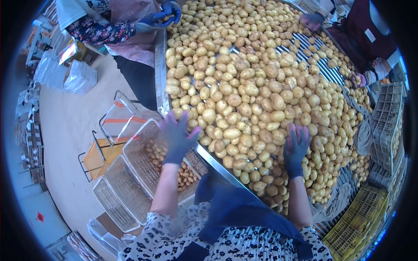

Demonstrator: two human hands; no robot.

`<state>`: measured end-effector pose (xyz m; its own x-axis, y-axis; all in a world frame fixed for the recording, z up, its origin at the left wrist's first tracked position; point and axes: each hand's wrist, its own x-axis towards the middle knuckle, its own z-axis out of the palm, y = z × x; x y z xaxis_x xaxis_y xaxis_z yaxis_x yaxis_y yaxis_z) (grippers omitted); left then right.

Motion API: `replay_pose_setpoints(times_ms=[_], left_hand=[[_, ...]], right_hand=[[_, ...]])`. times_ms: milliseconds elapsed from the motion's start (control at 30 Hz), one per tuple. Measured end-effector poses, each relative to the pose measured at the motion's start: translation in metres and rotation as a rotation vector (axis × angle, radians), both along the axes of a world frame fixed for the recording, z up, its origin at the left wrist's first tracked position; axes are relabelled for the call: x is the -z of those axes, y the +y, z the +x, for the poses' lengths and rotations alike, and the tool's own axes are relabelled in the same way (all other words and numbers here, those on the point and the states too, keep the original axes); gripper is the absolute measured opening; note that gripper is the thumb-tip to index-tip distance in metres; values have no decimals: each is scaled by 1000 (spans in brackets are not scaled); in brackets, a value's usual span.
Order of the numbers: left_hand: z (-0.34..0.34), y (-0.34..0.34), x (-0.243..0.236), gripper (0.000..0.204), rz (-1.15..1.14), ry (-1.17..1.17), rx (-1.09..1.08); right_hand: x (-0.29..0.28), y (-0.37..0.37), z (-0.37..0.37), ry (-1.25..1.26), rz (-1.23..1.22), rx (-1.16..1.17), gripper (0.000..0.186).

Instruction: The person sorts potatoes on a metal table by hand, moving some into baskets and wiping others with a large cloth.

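A thick heap of yellow potatoes [244,87] covers a metal-edged sorting table with rollers [331,69]. My left hand [177,138], in a grey glove with pinkish fingertips, is spread open above the table's metal rim [213,161], beside the heap. It holds nothing. Below it stands a pale plastic crate [136,150] with small potatoes [185,176] in it. In a matching glove, my right hand [296,150] rests on the potatoes at the near side of the heap. Its fingers are stretched out and a little apart, with nothing gripped in them.
More crates [115,202] stand at the left, near folding frames with an orange sling [104,158]. A co-worker's blue gloves [159,17] show at the far left, another's gloved hand [312,19] at the far right. Yellow crates [355,224] and grey cloths [337,202] lie right.
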<state>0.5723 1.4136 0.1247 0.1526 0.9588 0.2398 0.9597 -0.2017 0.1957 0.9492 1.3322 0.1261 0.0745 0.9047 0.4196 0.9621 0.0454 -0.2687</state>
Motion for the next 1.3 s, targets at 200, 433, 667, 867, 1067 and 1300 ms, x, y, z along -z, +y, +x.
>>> replay_pose_setpoints(times_ms=[200,433,667,867,1067,1300], left_hand=[[54,42,18,82,-208,69,-176],[129,118,12,84,-497,-127,-378],[158,134,15,83,-492,-381,-122],[47,95,12,32,288,-511,282],[-2,131,45,51,219,-96,-313],[180,197,43,41,-14,-274,-275]], right_hand=[[-1,0,-4,-4,5,40,37],[3,9,-11,-91,50,41,29],[6,8,-11,-129,87,18,30],[5,6,-10,-122,73,17,32],[5,7,-11,-159,56,24,33],[11,8,-10,-176,50,11,35]])
